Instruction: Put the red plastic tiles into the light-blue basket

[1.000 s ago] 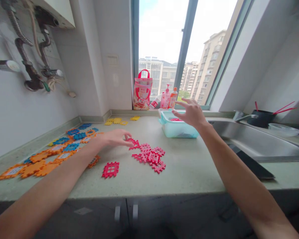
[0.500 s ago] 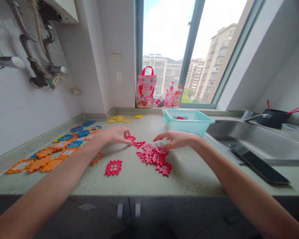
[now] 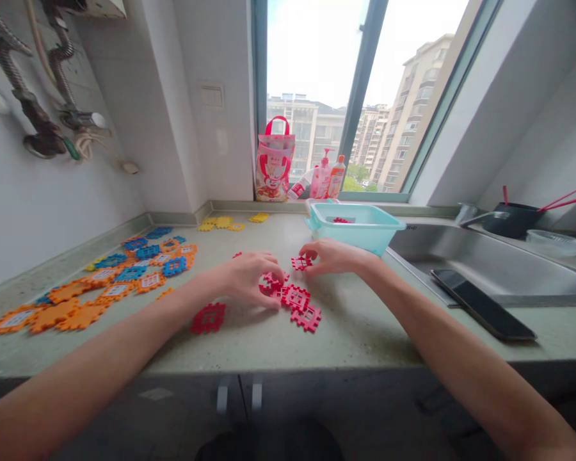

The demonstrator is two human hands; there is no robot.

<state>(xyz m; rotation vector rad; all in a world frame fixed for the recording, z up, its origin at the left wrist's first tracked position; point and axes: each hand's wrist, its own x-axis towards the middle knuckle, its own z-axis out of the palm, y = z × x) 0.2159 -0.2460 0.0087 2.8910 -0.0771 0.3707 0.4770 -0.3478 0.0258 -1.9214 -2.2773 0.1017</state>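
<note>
Here, nearest you on the speckled grey-green stone countertop (image 3: 365, 333), a single dark-red square plastic lattice tile (image 3: 209, 317) lies flat, just left of a small heap of pink-red plastic lattice tiles (image 3: 298, 304); your left hand (image 3: 247, 276) rests palm-down on the heap's left side, fingers curled onto the tiles there, though you cannot tell from this angle whether any tile is actually gripped; your right hand (image 3: 333, 255) sits just beyond the heap, its thumb and fingertips pinched on one small pink-red lattice tile (image 3: 301, 262) held just above the counter; off to your right a black flat phone (image 3: 482, 311) lies on the rim of the stainless-steel sink (image 3: 484, 266); to your left a spread of orange and blue plastic lattice tiles (image 3: 120, 278) covers the counter towards the white wall; just behind your right hand stands a pale turquoise plastic tub (image 3: 360, 227) with something red showing inside; farther back a few yellow plastic lattice tiles (image 3: 225, 223) lie near the sill; on the window ledge stand a red-and-white printed gift bag (image 3: 274, 163) and pink and orange bottles (image 3: 327, 179).
</note>
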